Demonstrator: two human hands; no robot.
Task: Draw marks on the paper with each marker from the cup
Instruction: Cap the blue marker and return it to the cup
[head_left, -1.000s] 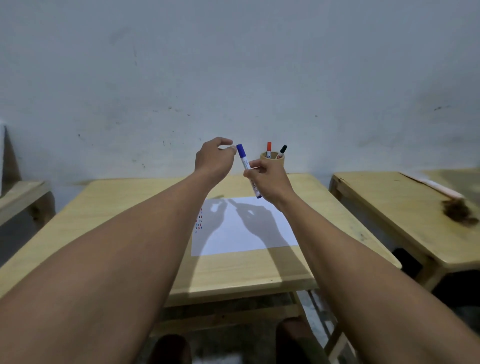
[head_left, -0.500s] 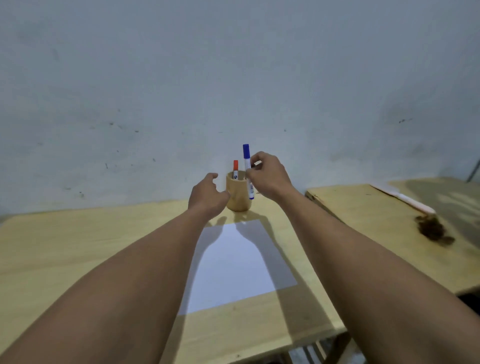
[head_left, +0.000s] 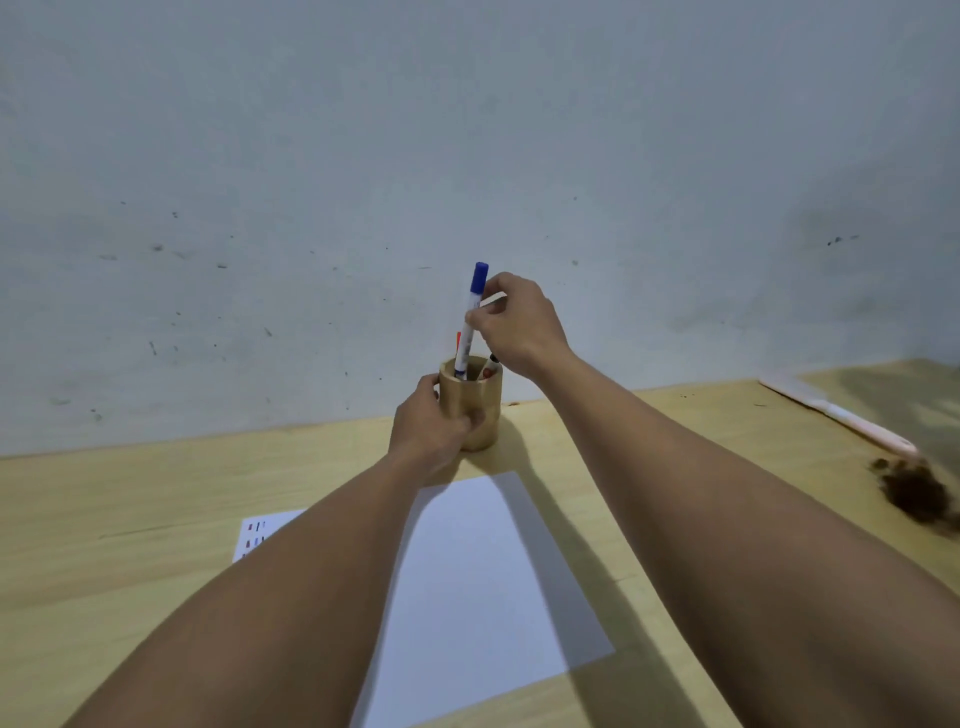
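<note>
A wooden cup (head_left: 480, 402) stands at the far edge of the table, just beyond the white paper (head_left: 483, 582). My left hand (head_left: 428, 428) grips the cup's side. My right hand (head_left: 511, 325) pinches a capped blue marker (head_left: 470, 319), held nearly upright with its lower end inside the cup's mouth. A red marker (head_left: 458, 340) peeks out behind the blue one, and a black marker (head_left: 489, 365) leans in the cup under my right hand. Small coloured marks (head_left: 255, 535) show on the paper's left edge, beside my left forearm.
The light wooden table (head_left: 156, 519) meets a grey wall. A second table (head_left: 841, 395) on the right carries a pale stick with a dark brushy clump (head_left: 914, 491) at its end.
My right hand has brought the blue marker over the cup and lowered its end inside. My left hand has closed round the cup. The view has shifted closer and lower.
</note>
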